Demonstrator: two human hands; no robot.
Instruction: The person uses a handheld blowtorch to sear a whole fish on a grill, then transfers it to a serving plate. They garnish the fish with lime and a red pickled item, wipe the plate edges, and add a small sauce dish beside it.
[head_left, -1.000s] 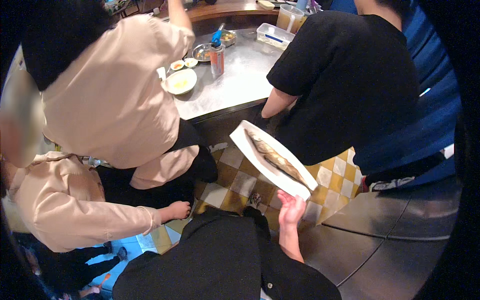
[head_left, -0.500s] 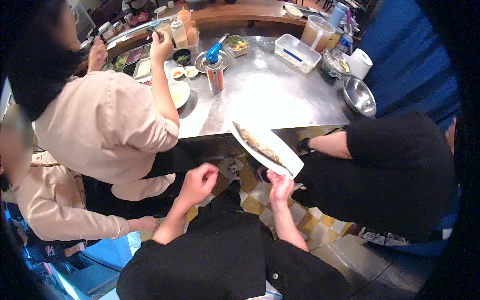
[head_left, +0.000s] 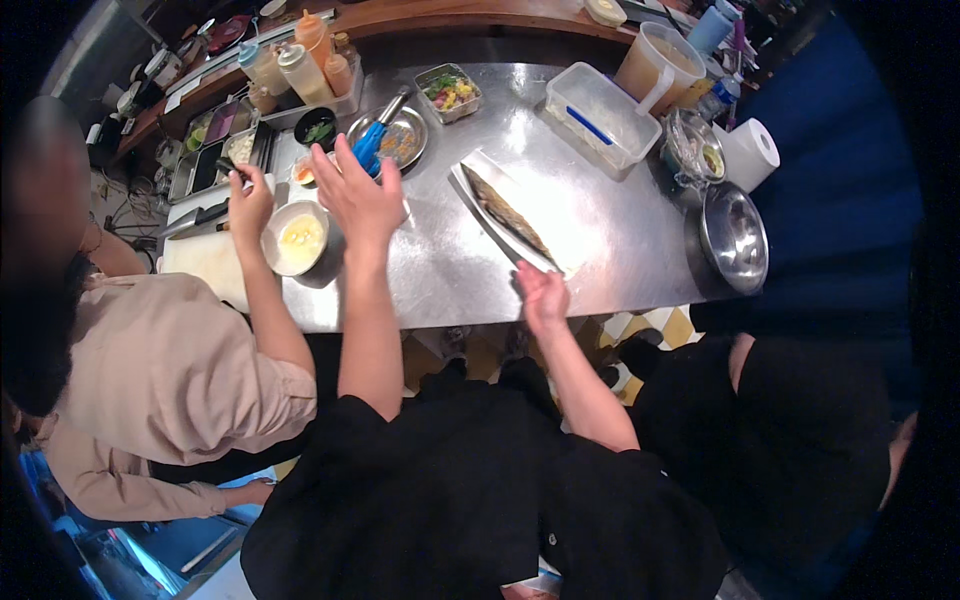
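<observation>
A long white plate (head_left: 474, 206) carries a whole browned fish (head_left: 507, 212). It lies on or just above the steel counter, a dark shadow along its left edge. My right hand (head_left: 543, 299), palm turned up, has its fingers at the plate's near end; how far they reach under it is hidden. My left hand (head_left: 362, 200) is raised over the counter with fingers spread and holds nothing. Just beyond it is a blue torch head (head_left: 369, 146), its gas can hidden behind my hand. A round metal tray (head_left: 411, 136) is beside the torch.
A co-worker's hand (head_left: 250, 207) is close on my left, above a white bowl (head_left: 299, 240) with pale yellow contents. Squeeze bottles (head_left: 306, 75) stand behind. A clear plastic tub (head_left: 602, 118), a liquid-filled jug (head_left: 658, 65) and a steel bowl (head_left: 735, 238) line the right side.
The plate with the fish has moved from the counter's front edge to over the counter in my right hand. My left hand has risen forward and opened out from a curled shape.
</observation>
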